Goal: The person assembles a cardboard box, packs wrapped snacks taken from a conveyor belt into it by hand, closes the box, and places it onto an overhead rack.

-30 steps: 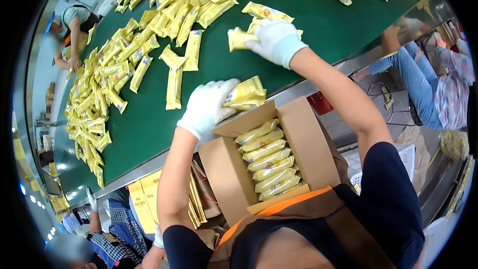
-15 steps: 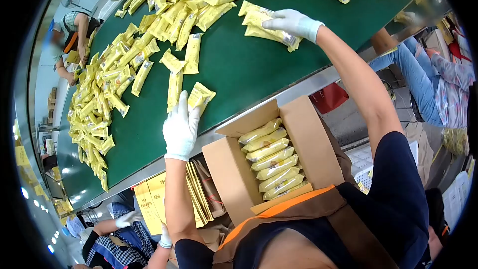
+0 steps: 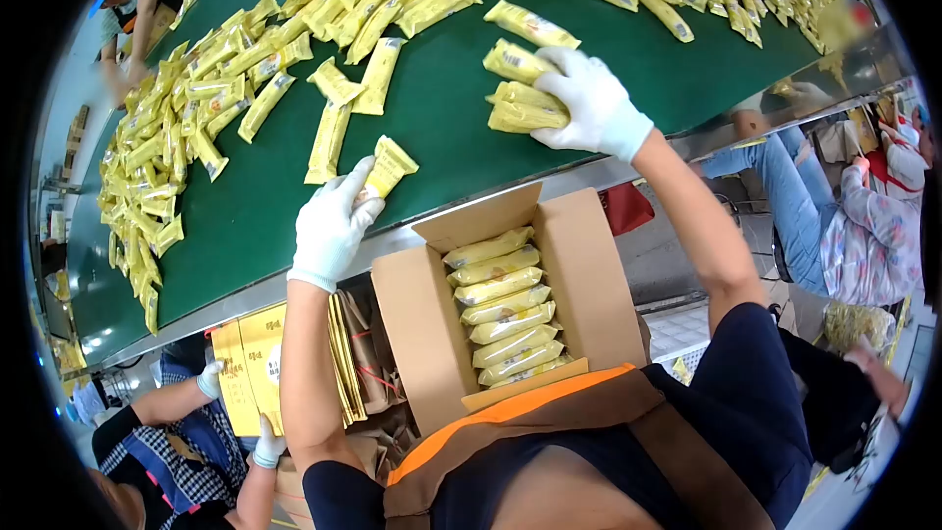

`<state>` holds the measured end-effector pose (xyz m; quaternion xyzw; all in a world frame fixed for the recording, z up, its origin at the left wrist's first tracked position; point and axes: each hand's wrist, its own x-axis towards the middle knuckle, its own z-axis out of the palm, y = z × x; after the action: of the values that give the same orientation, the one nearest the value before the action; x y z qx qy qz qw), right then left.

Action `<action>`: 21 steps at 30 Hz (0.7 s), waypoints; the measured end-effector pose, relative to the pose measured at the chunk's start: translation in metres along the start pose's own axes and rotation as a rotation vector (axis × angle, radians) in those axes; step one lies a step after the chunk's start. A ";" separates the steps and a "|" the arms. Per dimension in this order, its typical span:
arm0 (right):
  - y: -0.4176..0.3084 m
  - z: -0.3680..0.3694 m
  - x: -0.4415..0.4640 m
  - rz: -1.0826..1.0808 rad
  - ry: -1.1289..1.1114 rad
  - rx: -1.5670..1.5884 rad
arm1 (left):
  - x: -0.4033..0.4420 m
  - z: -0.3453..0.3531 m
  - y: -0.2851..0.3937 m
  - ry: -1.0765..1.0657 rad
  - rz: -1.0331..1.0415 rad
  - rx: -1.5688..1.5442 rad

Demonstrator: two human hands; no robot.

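Note:
My left hand (image 3: 331,226), in a white glove, has its fingers on a yellow packet (image 3: 391,167) near the front edge of the green table (image 3: 442,157). Over the table to the right, my right hand (image 3: 587,108), also gloved, grips several yellow packets (image 3: 525,106) by their right ends. One more packet (image 3: 533,24) lies just beyond that hand. An open cardboard box (image 3: 601,280) below the table edge holds a row of yellow packets (image 3: 505,309). Two loose packets (image 3: 328,142) lie beyond my left hand.
Heaps of yellow packets (image 3: 167,152) cover the table's left and far sides. At the lower left a person (image 3: 186,432) in white gloves holds yellow printed boxes (image 3: 250,363). Another person (image 3: 147,0) is at the upper left, and a seated person (image 3: 863,236) is at the right.
My right hand has closed around packets that lay under it and shifted them slightly. My left hand let go of its earlier packets and now touches one lying on the table.

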<state>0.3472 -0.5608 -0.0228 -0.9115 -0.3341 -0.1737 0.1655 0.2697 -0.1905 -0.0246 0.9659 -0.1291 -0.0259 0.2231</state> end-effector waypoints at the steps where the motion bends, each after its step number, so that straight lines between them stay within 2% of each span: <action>1: -0.003 -0.013 -0.002 -0.061 0.145 -0.048 | 0.000 0.002 0.000 0.021 0.027 0.019; 2: -0.008 -0.027 -0.005 -0.054 0.238 -0.049 | 0.000 -0.002 0.002 -0.035 -0.030 0.007; 5: -0.021 -0.061 -0.025 -0.014 0.415 -0.102 | -0.001 0.003 -0.010 -0.017 -0.002 -0.116; 10: -0.038 -0.099 -0.058 -0.014 0.460 -0.219 | -0.005 0.002 -0.003 -0.030 -0.041 -0.088; 15: -0.041 -0.110 -0.093 -0.193 0.504 -0.430 | -0.010 0.018 -0.008 0.056 -0.033 0.027; 21: -0.049 -0.140 -0.107 -0.406 0.425 -0.546 | -0.014 0.024 -0.014 0.084 0.027 0.041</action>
<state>0.2096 -0.6428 0.0645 -0.7811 -0.4072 -0.4700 -0.0551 0.2572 -0.1848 -0.0528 0.9687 -0.1330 0.0203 0.2089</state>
